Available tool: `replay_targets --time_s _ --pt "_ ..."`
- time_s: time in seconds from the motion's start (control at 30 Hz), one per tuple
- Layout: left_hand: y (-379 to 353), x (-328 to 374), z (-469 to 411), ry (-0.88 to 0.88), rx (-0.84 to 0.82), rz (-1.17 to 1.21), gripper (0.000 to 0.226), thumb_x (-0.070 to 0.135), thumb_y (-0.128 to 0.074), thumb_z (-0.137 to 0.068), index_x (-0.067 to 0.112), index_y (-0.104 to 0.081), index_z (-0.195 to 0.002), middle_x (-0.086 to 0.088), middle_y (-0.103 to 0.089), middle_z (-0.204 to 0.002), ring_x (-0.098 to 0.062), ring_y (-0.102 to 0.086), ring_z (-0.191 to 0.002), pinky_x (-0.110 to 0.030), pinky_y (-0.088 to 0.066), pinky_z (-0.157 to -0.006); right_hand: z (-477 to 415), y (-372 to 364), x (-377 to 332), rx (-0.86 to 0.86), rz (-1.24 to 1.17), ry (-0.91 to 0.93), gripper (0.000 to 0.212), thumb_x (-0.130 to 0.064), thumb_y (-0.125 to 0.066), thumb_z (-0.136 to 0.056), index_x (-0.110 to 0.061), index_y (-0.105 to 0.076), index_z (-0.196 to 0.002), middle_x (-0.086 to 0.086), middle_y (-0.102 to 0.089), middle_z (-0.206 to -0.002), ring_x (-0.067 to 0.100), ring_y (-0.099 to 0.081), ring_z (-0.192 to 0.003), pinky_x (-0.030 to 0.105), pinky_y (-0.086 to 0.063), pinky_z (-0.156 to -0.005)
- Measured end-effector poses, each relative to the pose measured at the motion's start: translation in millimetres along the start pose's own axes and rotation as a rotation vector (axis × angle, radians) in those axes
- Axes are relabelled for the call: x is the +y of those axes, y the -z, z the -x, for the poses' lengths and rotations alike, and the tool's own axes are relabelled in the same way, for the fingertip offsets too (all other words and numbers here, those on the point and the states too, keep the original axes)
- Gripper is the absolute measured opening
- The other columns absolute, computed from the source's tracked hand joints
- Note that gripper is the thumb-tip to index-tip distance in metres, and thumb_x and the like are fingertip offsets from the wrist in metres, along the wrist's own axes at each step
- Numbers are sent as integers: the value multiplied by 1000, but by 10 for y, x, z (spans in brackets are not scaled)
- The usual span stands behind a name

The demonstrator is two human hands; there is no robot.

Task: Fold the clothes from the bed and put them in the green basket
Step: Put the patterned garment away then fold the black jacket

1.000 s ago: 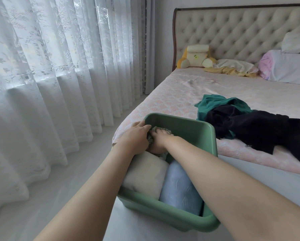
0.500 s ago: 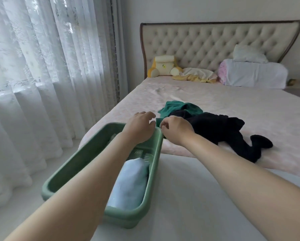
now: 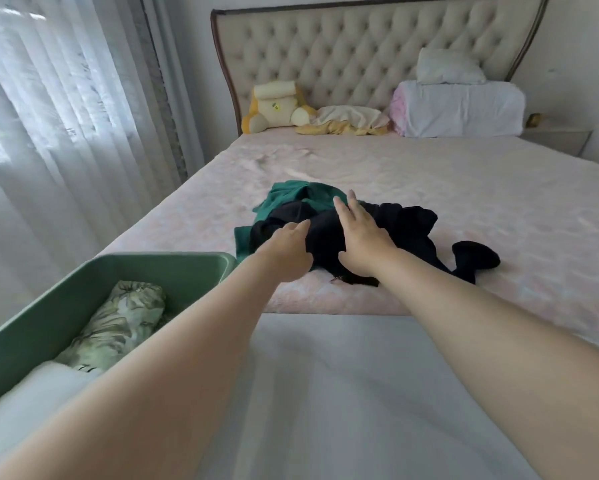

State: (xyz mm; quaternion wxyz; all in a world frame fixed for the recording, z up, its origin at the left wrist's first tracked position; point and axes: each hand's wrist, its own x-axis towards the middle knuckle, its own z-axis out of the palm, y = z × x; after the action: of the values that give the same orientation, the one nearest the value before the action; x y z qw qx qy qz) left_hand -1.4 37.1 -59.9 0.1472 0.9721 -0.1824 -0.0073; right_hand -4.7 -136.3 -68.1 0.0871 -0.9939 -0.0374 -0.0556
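Head view, centre frame: our left hand (image 3: 287, 252) and right hand (image 3: 358, 233) reach spread and empty; we should pinch only the black garment (image 3: 388, 230), leaving the green garment (image 3: 287, 194).

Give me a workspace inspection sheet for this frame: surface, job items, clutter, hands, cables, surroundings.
Surface: bed with pink cover, mostly bare.
Job's things: black garment lying over green garment, both unfolded; green basket at the left holds a leaf-print bundle and a white bundle.
Clutter: plush toy, crumpled cloth and pillows at the headboard.
Hands: left hand and right hand open, over the black garment, gripping nothing.
Cables: nothing seen.
Surroundings: sheer curtains on the left.
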Motion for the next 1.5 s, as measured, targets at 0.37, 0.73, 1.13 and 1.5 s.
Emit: replay_targets --time_s 0.37,0.73,1.13,1.5 --pt "-411 -276 -74 -26 118 -149 79 45 -66 -90 38 -22 -155 -2 -21 -161 -31 -21 -142 -48 -34 -111 -11 -412 -126 202 -5 122 38 -32 -35 -104 -12 -68 -105 10 -61 -117 30 -50 -114 42 -35 -95" --pt "-255 323 1060 -206 115 -24 19 23 -55 -96 21 -53 -115 5 -57 -95 -23 -52 -87 -35 -42 -74 1420 47 220 -15 -115 153 36 -52 -73 -72 -28 -52 -89 -8 -63 -82 22 -62 -85 33 -39 -67" --pt "-536 550 2491 -210 -282 -29 44 33 -52 -99 42 -42 -141 3 -60 -126 -24 -57 -111 -32 -44 -88 3000 12 -21 -393 -210 94 15 -27 -63 -73 -17 -53 -78 -6 -58 -71 16 -54 -68 32 -42 -62" --pt "-495 569 3037 -61 -435 -145 59 79 -36 -81 40 -69 -110 6 -59 -113 -20 -48 -116 -37 -39 -99 3374 -97 98 -134 -517 -54 43 6 -41 -84 -23 -74 -87 -4 -73 -93 12 -66 -90 15 -50 -76"
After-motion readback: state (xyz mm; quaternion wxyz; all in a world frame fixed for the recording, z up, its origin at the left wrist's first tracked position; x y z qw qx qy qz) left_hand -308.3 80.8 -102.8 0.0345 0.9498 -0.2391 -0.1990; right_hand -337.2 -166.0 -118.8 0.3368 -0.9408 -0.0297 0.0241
